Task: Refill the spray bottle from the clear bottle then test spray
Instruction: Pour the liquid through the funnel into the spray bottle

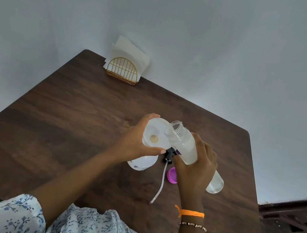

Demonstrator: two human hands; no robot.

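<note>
Right hand (pixel 195 163) grips the tilted clear plastic bottle (pixel 188 148) over a white funnel (pixel 155 135) (mouth touching rim), which the left hand (pixel 137 140) grips.

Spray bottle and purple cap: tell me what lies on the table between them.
In the head view, the black sprayer head with its dip tube lies between the spray bottle and purple cap.
</note>
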